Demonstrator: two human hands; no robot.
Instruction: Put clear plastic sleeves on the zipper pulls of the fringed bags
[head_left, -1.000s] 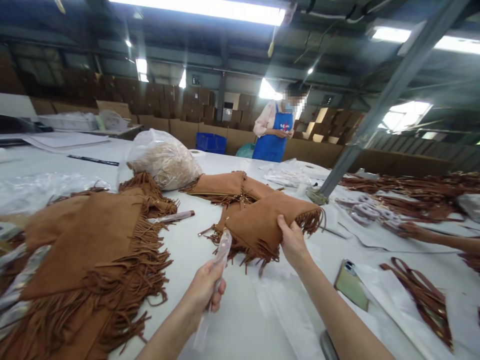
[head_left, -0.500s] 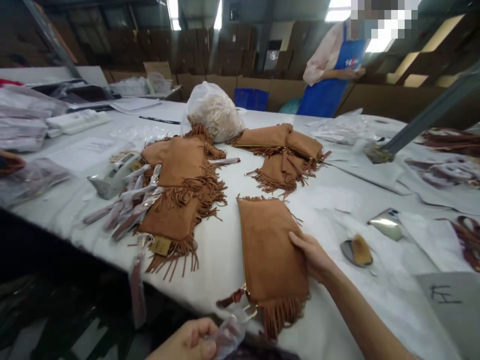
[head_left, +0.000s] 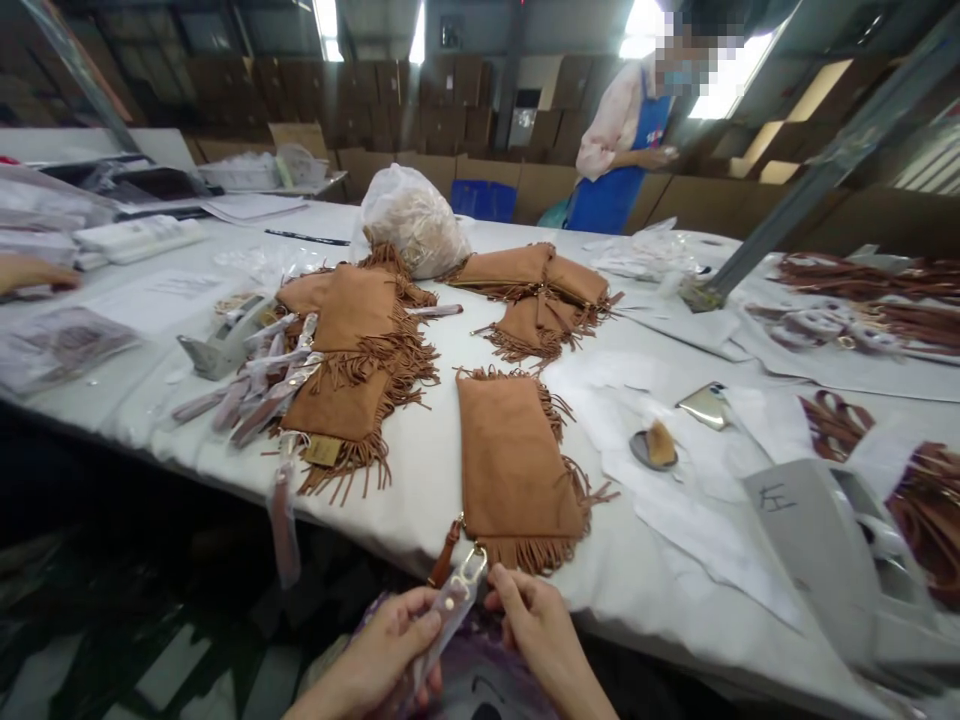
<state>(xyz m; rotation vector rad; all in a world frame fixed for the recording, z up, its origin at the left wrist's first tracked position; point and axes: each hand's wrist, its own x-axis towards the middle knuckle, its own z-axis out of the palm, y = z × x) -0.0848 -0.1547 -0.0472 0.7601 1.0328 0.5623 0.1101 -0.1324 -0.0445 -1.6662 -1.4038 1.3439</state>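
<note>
A tan fringed pouch (head_left: 514, 460) lies flat at the table's near edge, its zipper pull (head_left: 448, 552) hanging off the lower left corner. My left hand (head_left: 401, 635) is closed around a wrist strap (head_left: 448, 610) wrapped in clear plastic. The strap's gold metal clasp (head_left: 476, 562) reaches that same corner of the pouch; whether it is hooked on cannot be made out. Beside the clasp, my right hand (head_left: 529, 610) has its thumb and fingers pinched together, and what lies between them is hidden.
More fringed pouches (head_left: 352, 310) are piled at left beside plastic-wrapped straps (head_left: 255, 400) and a tape dispenser (head_left: 225, 340). Others (head_left: 551, 290) lie farther back. A phone (head_left: 703, 405), a grey dispenser (head_left: 817, 530) and a metal post (head_left: 795, 180) stand right. Another person's hand (head_left: 34, 272) shows at left.
My right hand has left the pouch's right side and come down to the clasp. My left hand has brought the wrapped strap up to the pouch's corner. The view has shifted right.
</note>
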